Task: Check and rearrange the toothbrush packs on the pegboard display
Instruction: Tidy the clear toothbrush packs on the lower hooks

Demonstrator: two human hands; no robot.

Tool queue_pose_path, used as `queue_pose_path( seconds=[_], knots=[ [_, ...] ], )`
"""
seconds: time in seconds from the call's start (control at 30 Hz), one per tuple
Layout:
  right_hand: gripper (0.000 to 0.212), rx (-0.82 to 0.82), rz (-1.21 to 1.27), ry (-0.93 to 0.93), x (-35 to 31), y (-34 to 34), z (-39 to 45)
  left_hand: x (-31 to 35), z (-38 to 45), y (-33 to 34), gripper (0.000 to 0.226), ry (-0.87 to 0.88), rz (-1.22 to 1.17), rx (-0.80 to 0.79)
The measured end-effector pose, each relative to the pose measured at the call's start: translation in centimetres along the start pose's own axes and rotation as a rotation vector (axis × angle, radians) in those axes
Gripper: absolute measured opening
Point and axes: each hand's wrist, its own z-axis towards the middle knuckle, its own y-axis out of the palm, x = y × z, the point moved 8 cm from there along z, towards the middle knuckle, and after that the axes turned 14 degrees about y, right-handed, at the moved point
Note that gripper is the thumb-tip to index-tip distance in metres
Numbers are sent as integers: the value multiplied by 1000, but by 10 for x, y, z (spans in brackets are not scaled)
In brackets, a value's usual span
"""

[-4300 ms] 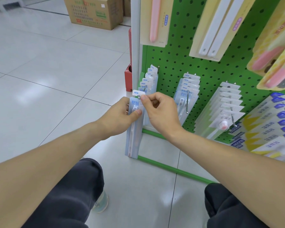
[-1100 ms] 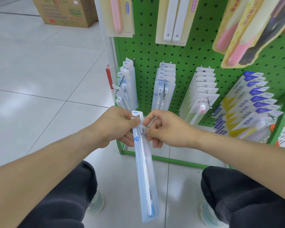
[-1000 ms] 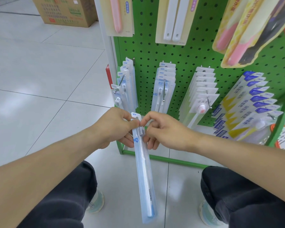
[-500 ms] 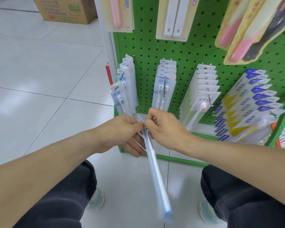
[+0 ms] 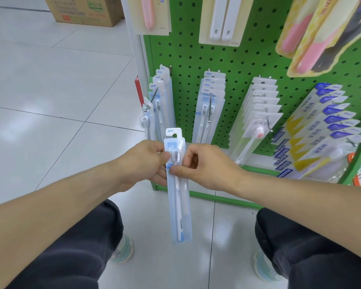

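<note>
Inspection is the step in hand: left hand (image 5: 143, 161) and right hand (image 5: 204, 165) pinch one toothbrush pack (image 5: 178, 197) upright before the pegboard (image 5: 242, 59). Next, I judge, its hang-hole must thread a hook (image 5: 210, 109).

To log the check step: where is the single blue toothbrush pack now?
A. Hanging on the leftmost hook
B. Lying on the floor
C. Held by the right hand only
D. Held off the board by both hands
D: the toothbrush pack hangs free in front of the pegboard, pinched near its top by the left hand and the right hand.
</note>
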Motion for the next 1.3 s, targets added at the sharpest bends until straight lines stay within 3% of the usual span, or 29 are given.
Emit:
queue_pose_path(
  seconds=[0.13,0.27,0.4,0.53,0.83,0.93,1.2,1.3],
  knots=[
    [47,-76,140,128,8,2,4,0,1,-2,31,19,-28,5],
    [37,-349,301,229,12,21,0,4,0,-2,30,44,-30,11],
    [32,-502,167,123,9,35,-9,5,-1,-3,28,57,-46,35],
    [26,-481,166,116,9,33,-6,8,0,-2,20,49,-78,-13],
    [18,-573,242,125,7,38,-12,6,0,-1,25,93,-42,-34],
    [31,-570,226,98,7,39,-13,10,1,-8,24,115,-46,28],
    [27,-508,346,67,-3,32,-12,21,-2,-16,27,138,-93,126],
    [40,-480,391,90,-4,28,-13,26,-2,-26,25,212,-123,237]
  ],
)
